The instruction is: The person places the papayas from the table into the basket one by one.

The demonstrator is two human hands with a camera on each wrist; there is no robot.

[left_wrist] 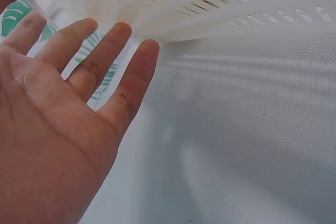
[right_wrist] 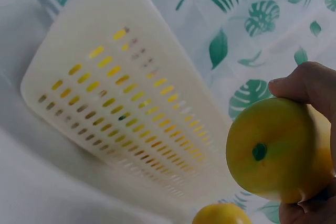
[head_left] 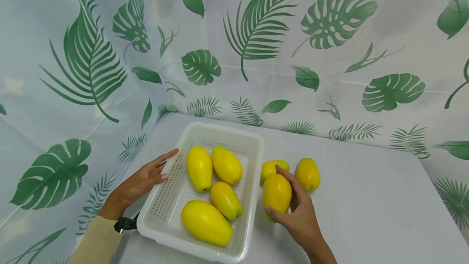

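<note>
My right hand [head_left: 298, 211] grips a yellow mango [head_left: 277, 194] beside the basket's right wall, thumb on the near side and fingers on the far side. In the right wrist view that mango [right_wrist: 268, 150] shows a green spot at its end. A white slotted plastic basket [head_left: 258, 166] stands tilted in view on the table, with several yellow mangoes [head_left: 209, 223] lying inside. At its left wall is my left hand [head_left: 144, 180], fingers extended along the rim. The left wrist view has the same hand [left_wrist: 63, 108] with straight fingers spread against the basket's outer side [left_wrist: 210, 3].
Two more mangoes lie on the white table [head_left: 366, 199] right of the basket: one [head_left: 272, 168] partly behind the held mango, another [head_left: 307, 174] farther right. A leaf-printed curtain [head_left: 271, 52] hangs behind and at the left. A black strap [head_left: 126, 224] circles the left wrist.
</note>
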